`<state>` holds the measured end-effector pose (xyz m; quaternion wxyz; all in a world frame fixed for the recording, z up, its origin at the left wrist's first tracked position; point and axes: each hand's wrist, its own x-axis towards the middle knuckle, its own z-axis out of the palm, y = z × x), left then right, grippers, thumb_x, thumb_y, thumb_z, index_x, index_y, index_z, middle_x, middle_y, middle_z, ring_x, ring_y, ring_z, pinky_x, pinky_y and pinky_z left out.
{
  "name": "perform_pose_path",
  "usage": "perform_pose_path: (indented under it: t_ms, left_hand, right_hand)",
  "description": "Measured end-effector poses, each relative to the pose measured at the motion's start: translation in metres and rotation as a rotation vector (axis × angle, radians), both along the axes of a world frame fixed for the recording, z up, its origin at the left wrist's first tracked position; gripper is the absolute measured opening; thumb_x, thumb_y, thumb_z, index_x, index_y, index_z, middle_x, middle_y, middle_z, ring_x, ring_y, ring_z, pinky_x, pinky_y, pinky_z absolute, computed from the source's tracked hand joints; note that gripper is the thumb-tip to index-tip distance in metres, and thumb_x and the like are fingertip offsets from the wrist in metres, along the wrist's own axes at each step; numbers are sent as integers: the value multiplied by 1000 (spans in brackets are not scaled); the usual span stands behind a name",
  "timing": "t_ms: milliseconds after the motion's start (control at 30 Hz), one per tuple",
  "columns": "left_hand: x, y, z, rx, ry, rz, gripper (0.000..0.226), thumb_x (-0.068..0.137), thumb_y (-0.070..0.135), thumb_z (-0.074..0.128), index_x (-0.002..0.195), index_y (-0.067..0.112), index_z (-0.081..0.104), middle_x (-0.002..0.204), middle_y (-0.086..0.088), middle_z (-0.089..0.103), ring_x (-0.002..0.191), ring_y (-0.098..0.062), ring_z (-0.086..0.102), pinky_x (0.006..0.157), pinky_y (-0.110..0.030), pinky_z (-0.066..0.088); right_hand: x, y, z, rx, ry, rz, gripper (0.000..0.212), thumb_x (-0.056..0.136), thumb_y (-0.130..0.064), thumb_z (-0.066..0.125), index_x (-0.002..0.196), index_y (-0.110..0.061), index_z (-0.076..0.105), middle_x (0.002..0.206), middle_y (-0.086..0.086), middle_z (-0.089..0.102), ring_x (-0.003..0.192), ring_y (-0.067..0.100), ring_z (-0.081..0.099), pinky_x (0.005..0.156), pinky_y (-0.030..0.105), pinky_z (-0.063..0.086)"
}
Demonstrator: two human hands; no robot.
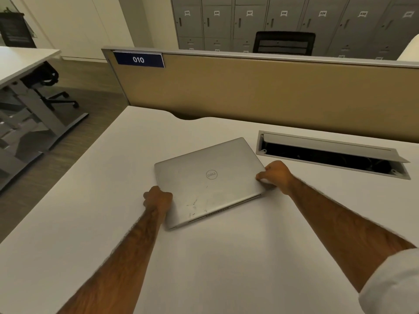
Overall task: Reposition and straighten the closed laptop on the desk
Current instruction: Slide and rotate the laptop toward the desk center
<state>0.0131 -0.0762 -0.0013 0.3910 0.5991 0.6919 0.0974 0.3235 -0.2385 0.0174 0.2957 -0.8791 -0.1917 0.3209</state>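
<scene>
Your closed laptop (209, 181) lies flat on the white desk (90, 211), turned at an angle to the desk's edges, lid logo up. Your left hand (158, 200) is curled around its near left edge, and your right hand (275, 174) pinches the right corner, so both hands grip the laptop. Just beyond the right hand sits an open cable hatch (331, 155), its lid tilted up, close to the laptop's far corner. Behind it runs a tan divider (249, 91) carrying a blue label (138, 59) reading 010. The desk around the laptop is otherwise bare.
</scene>
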Motion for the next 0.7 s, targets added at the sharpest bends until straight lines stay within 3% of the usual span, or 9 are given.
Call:
perform_pose_path:
  t_ms: [133,333,433,567,700]
  left_hand:
    - [0,6,-2,-2,-61,24,43,85,8,61,128,2,59,135,-22,56,119,-40,58,101,-46,51]
    - [-3,-2,-6,-8,-176,59,42,84,6,65,125,1,60,127,-21,62,112,-40,62,97,-45,54]
    - [-1,-16,-6,-4,-201,69,46,84,7,67,128,3,56,129,-19,61,112,-39,62,88,-37,53]
    - [4,-43,-9,-8,-232,74,51,84,10,69,133,6,52,131,-19,59,114,-38,61,85,-35,50]
    - [9,-73,-10,-27,-254,58,56,86,13,69,138,9,49,137,-19,53,117,-38,59,96,-40,52]
  right_hand:
    - [2,8,-1,3,21,12,45,78,-17,84,114,7,69,115,22,67,108,37,65,79,35,49]
    - [7,-2,-5,54,67,-8,31,77,-6,82,105,0,70,109,17,66,98,31,63,91,43,54]
    - [11,-14,-4,72,94,-33,29,77,-5,82,101,-8,66,108,13,63,94,27,60,85,40,52]
    - [20,-36,-3,71,104,-47,46,78,-5,82,121,-4,64,120,16,62,107,32,61,87,39,51]
    - [27,-66,-1,57,110,-69,48,79,-5,81,123,-5,63,128,18,60,115,35,60,88,39,51]
